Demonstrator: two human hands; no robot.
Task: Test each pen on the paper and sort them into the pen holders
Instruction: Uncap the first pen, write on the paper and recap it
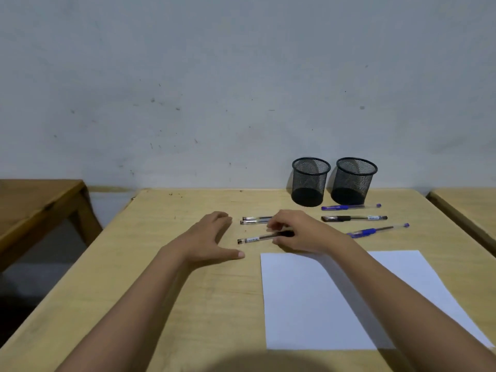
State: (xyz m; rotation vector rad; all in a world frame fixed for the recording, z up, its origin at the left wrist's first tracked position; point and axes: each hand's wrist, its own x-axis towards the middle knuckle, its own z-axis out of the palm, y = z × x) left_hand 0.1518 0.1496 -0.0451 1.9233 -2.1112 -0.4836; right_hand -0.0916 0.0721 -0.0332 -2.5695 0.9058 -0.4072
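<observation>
Two black mesh pen holders stand empty at the back of the table, the left holder (310, 181) and the right holder (354, 181). A white sheet of paper (308, 304) lies at the front right. My right hand (298, 232) pinches a black pen (255, 239) lying on the table, fingers closed around its grip end. Two more black pens (255, 220) lie just behind it, partly hidden by that hand. My left hand (212, 237) rests open and flat on the table, left of the pens. Further right lie a blue pen (349, 207), a black pen (354, 218) and another blue pen (378, 230).
The wooden table (188, 304) butts against a grey wall. A darker wooden table (35, 202) stands to the left across a gap, and another light table (467, 205) is at the right edge.
</observation>
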